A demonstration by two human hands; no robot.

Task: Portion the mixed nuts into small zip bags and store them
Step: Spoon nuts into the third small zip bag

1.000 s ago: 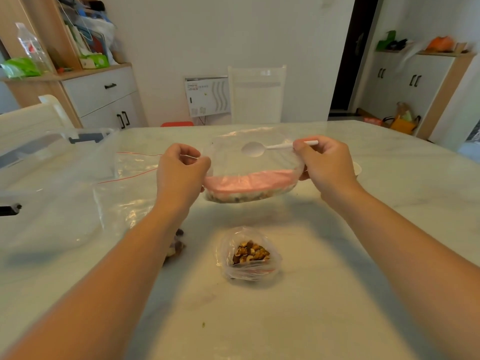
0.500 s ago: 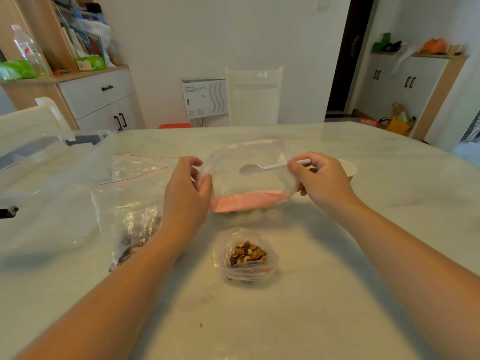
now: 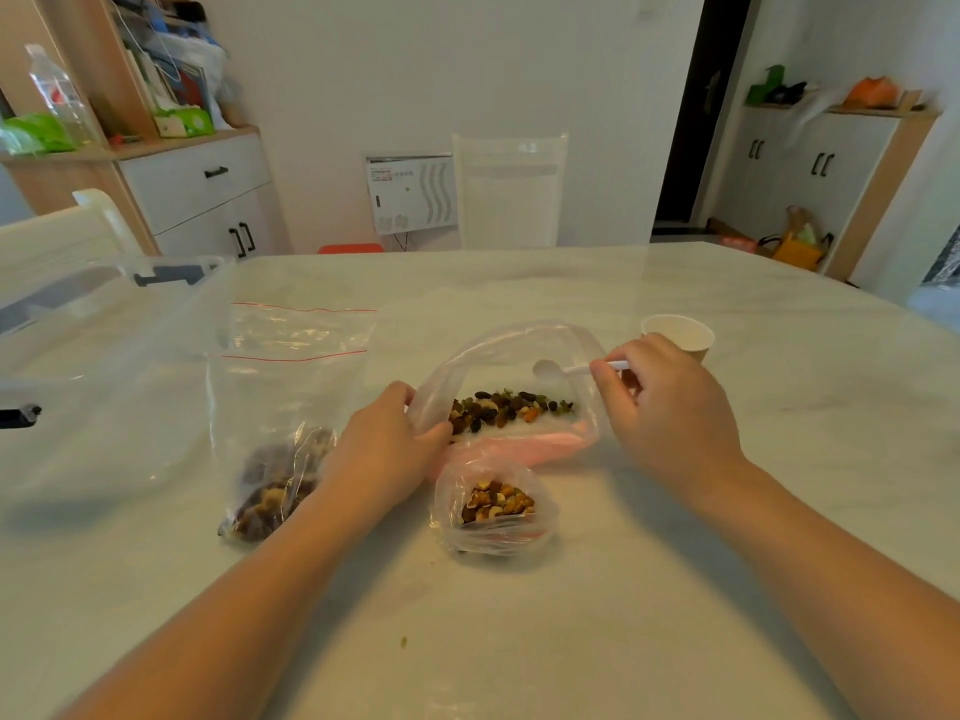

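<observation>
Left hand [image 3: 387, 441] grips bag [image 3: 511, 356]

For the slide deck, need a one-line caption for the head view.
Left hand holds open the nut bag on the table; right hand pinches a white plastic spoon.

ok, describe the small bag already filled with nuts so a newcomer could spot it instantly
Start at the pale marble table and find the big open bag held between the two hands. Just nearer the camera from it sits the small nut bag, a squat clear pouch standing open-mouthed. Unlike the flat red-zip bag lying to its left, it stands upright with pale nuts showing from above.
</observation>
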